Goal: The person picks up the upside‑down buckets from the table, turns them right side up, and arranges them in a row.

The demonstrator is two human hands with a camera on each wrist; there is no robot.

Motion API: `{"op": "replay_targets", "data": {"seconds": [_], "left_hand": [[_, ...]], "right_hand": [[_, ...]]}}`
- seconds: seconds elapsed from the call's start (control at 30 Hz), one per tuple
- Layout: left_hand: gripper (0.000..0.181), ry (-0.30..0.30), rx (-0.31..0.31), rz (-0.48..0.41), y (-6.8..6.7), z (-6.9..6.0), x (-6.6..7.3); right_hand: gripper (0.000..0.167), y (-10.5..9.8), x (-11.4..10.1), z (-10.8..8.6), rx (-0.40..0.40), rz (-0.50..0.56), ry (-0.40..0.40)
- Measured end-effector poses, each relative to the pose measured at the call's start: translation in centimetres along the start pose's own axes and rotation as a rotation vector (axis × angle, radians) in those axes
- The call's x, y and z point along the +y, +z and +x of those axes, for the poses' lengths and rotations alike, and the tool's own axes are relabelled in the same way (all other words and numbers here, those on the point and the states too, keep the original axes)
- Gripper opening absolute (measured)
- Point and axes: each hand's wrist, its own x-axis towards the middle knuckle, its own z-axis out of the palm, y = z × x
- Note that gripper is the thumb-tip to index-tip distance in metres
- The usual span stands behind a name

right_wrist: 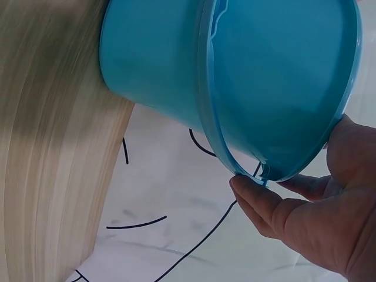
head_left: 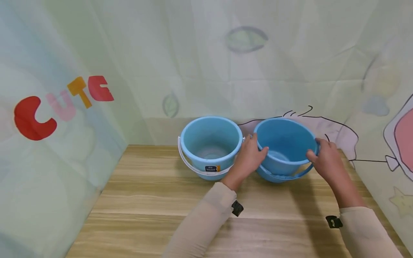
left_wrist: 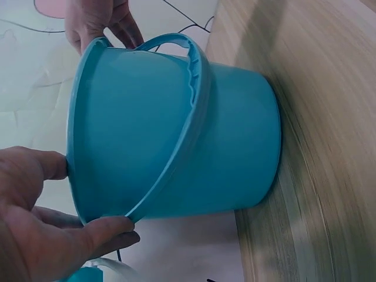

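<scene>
Both hands hold a blue plastic bucket by opposite sides of its rim. My left hand grips the left side, thumb at the rim and fingers along the outer wall beside the handle joint, as the left wrist view shows. On the right side my right hand pinches the rim, its fingertips by the other handle joint in the right wrist view. The blue handle hangs down across the bucket's front. The bucket's base meets the wooden table. Beside it stands a lighter blue bucket with a white handle and a dark label.
The wooden table stretches toward me, its back edge against a patterned cloth backdrop. More cloth hangs at the left, with the word CUTE, and at the right. The lighter bucket stands close to my left hand.
</scene>
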Motion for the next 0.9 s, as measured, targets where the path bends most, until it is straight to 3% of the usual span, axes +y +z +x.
{"op": "replay_targets", "data": {"seconds": [0.2,0.43,0.7,0.9], "left_hand": [[0.068,0.000,0.010,0.070,-0.1,0.2,0.6],[0.063,0.005,0.025,0.171,-0.3,0.1,0.8],[0.058,0.134,0.077,0.120,-1.0,-0.1,0.9],[0.057,0.247,0.043,0.083,-3.0,-0.5,1.0]], "right_hand": [[0.066,-0.1,0.1,0.2,0.003,-0.017,-0.007],[0.069,-0.2,0.2,0.4,0.007,-0.038,-0.068],[0.078,-1.1,-0.5,0.0,0.010,-0.081,-0.068],[0.072,-2.1,-1.6,-0.7,0.069,-0.090,-0.191]]}}
